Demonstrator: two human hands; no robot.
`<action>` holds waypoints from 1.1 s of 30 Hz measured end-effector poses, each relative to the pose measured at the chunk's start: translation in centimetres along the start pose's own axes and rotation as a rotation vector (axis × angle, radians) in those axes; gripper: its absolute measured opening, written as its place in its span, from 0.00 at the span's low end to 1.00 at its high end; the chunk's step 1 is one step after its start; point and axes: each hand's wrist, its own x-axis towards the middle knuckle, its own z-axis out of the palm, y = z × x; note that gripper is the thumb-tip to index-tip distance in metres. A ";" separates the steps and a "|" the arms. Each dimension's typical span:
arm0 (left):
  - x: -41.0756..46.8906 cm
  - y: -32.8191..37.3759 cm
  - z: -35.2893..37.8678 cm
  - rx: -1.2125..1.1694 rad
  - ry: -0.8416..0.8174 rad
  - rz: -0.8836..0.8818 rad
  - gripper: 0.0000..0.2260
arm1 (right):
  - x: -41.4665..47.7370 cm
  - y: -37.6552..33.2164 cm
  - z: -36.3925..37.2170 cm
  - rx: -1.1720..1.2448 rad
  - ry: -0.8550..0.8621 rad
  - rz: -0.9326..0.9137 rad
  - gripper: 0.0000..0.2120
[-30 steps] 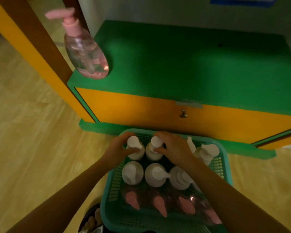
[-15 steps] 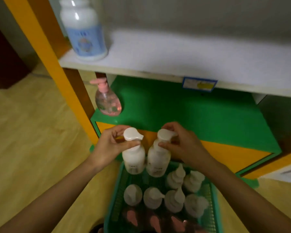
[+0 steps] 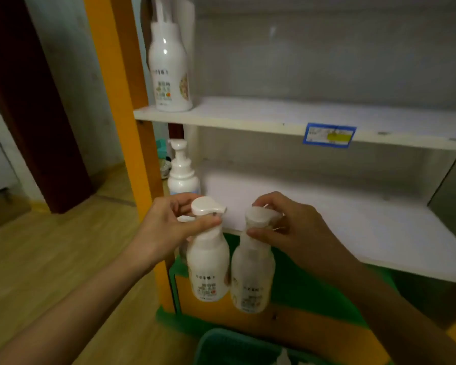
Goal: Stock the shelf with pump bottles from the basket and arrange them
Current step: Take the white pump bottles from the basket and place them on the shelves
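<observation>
My left hand (image 3: 169,227) grips the neck of a white pump bottle (image 3: 208,270) just under its pump head. Beside it, my right hand (image 3: 292,230) pinches the pump of a second white pump bottle (image 3: 252,280). Both bottles hang side by side in the air, in front of the lower white shelf (image 3: 353,233). The teal basket (image 3: 221,343) shows only its rim at the bottom edge, below the bottles.
A tall white bottle (image 3: 170,67) stands at the left end of the upper white shelf (image 3: 274,114). Another white pump bottle (image 3: 182,175) stands at the lower shelf's left end. An orange post (image 3: 124,127) frames the left side. A green ledge (image 3: 313,293) lies under the shelves.
Both hands took a white bottle each out of the basket and lifted them upward to the lower shelf's height. My view tilted up, so the basket dropped to the bottom edge.
</observation>
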 end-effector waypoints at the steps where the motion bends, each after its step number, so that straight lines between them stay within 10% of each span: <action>1: 0.3 1.1 -0.4 0.009 0.017 0.013 0.14 | 0.5 -1.0 -0.8 -0.026 0.008 -0.026 0.13; 16: 4.8 11.7 -6.7 0.111 0.087 0.087 0.13 | 12.7 -15.1 -12.9 -0.121 0.200 -0.174 0.16; 33: 9.2 13.6 -8.1 0.145 0.136 0.076 0.14 | 24.0 -14.1 -11.9 -0.161 0.271 -0.072 0.20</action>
